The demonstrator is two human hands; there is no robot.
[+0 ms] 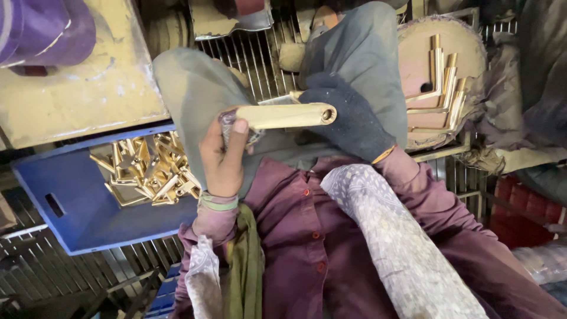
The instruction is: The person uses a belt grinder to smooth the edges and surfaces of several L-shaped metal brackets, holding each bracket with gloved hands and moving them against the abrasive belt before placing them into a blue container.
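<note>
My bare left hand [222, 155] grips the near end of a brass tube [283, 115], which lies level across my lap with its open end pointing right. My right hand [348, 115], in a dark knit glove, is closed just behind the tube's open end. A flat grey metal tool [276, 100] sticks out of that fist and lies along the tube's far side. Under both hands are my knees in grey trousers [195, 88].
A blue tray [71, 204] at the left holds a heap of brass angle pieces [147, 168]. On a round wooden block [422, 44] at the right lie several L-shaped brass handles [443, 82]. A metal grate [260, 56] covers the floor, and a yellowish bench top [88, 88] is upper left.
</note>
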